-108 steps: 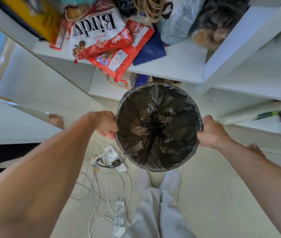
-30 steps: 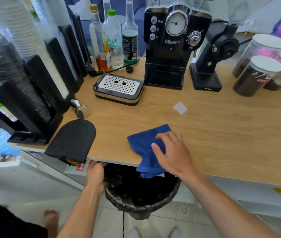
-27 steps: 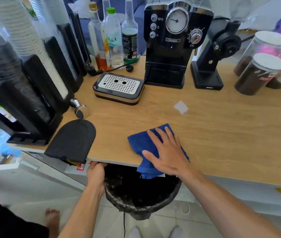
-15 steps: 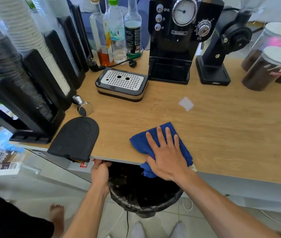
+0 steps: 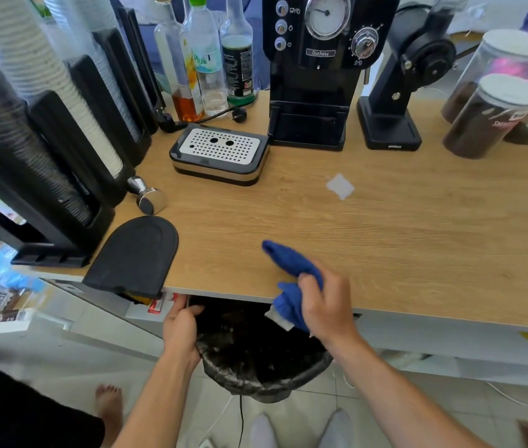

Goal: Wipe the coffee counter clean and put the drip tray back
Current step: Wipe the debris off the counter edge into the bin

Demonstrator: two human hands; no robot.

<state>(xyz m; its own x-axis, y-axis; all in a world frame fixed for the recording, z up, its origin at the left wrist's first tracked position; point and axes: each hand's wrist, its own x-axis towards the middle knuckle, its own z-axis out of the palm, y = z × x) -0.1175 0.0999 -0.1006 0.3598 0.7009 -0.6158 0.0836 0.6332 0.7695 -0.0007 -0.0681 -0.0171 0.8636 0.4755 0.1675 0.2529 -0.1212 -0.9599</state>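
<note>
Two hands work at the front edge of the wooden tabletop [image 5: 417, 253]. The right hand [image 5: 327, 305] has its grip clenched around a bunched blue cloth [image 5: 290, 265]. One end of the cloth trails on the wood, and the other hangs past the edge above a bin [image 5: 266, 363] lined with a black bag. Something pale shows at the cloth's lower end, though I cannot tell what it is. The left hand [image 5: 180, 328] is below the tabletop, with its fingers curled over the near-left rim of the bin, grasping it.

The drip tray [image 5: 220, 153], with its perforated metal top, sits out on the tabletop just beside the lower left corner of the black espresso machine [image 5: 314, 69] and in front of a cluster of bottles [image 5: 204, 56]. A black grinder [image 5: 398, 92] stands to the right of the machine, with jars [image 5: 495, 114] of dark grounds beyond it. A small white scrap [image 5: 340, 186] lies alone on the open wood, well apart from the cloth. On the left, a metal tamper [image 5: 148, 197] lies on its side near the cup dispensers [image 5: 62, 124]. A black mat [image 5: 133, 253] overhangs the tabletop's front edge.
</note>
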